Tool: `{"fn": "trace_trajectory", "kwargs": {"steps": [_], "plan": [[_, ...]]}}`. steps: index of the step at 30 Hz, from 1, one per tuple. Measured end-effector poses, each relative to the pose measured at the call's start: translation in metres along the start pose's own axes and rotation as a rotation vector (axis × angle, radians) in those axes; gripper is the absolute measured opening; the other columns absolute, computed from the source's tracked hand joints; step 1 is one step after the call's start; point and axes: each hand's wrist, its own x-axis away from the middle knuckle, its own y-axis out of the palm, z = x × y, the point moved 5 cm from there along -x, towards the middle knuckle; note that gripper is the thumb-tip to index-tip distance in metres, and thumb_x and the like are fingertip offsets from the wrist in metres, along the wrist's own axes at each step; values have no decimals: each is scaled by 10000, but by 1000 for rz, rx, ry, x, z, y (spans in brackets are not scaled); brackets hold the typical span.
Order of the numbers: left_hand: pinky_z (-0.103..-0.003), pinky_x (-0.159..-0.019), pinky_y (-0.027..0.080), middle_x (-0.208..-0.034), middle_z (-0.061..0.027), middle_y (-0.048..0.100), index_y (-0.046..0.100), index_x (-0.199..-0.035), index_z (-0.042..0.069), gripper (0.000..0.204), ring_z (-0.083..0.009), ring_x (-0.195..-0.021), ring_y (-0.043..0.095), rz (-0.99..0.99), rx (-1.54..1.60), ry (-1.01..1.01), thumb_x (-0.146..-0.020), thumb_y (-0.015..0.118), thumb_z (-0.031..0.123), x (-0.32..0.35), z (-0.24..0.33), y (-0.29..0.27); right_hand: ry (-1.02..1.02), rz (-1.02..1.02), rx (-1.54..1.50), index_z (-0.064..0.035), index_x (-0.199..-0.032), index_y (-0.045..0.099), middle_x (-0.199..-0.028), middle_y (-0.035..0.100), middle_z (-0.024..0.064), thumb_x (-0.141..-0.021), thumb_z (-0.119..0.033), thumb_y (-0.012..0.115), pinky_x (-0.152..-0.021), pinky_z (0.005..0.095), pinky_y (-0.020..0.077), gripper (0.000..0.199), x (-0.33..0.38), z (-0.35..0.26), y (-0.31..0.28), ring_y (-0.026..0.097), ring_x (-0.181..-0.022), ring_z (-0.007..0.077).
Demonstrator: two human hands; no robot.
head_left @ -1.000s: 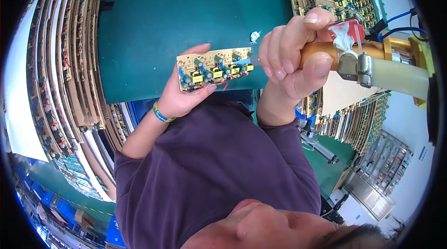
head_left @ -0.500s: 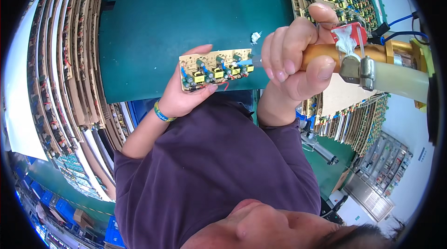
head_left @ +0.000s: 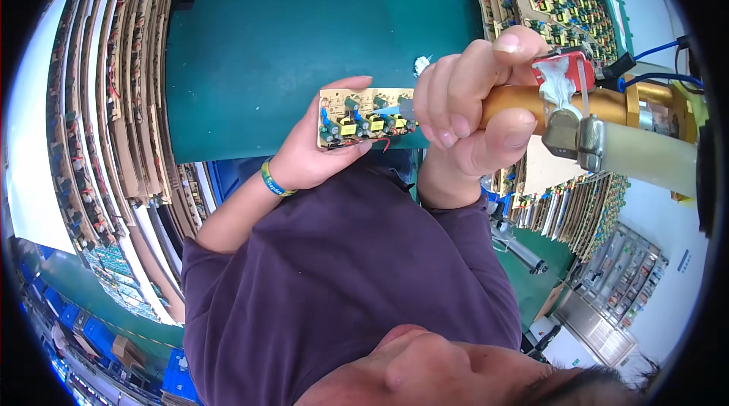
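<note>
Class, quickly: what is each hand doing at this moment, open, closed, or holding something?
Left hand: closed on the edge of a circuit board.
Right hand: closed around a brass-coloured glue gun.

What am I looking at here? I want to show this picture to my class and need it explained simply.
This is one picture from a wide-angle camera worn on a person's head, so straight edges bend. There is no machine, only two bare hands. The left hand holds up a tan circuit board with yellow and blue parts. The right hand grips a gold-coloured hand tool whose thin tip meets the board. Beneath lies a green mat. Rows of similar boards stand in racks at both sides.
</note>
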Motion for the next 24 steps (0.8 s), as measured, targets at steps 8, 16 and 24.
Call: {"fn": "trace_trajectory", "kwargs": {"steps": [8, 16, 24], "plan": [[-289, -987, 388, -1336, -68, 400, 303, -1362, 22, 688, -138, -1193, 447, 6, 38, -23, -772, 649, -56, 0, -2, 0, -22, -38, -39, -47, -1224, 376, -617, 428, -5, -906, -381, 573, -385, 215, 378, 502, -1, -2, -2, 420, -443, 85], [-288, -987, 388, -1335, -71, 398, 308, -1356, 19, 671, -139, -1184, 456, 20, 30, -20, -781, 648, -46, 1, -5, -2, -18, -42, -28, -36, -1261, 352, -626, 433, -5, -908, -391, 566, -386, 212, 380, 545, 0, -3, -2, 426, -451, 83], [-284, -973, 403, -1305, -69, 428, 299, -1361, 29, 661, -134, -1156, 480, -8, -47, 7, -793, 624, -59, -1, -3, 3, -17, -45, -14, -35, -1329, 300, -647, 443, 1, -908, -407, 556, -395, 218, 392, 618, -3, -8, 5, 426, -454, 87]]}}
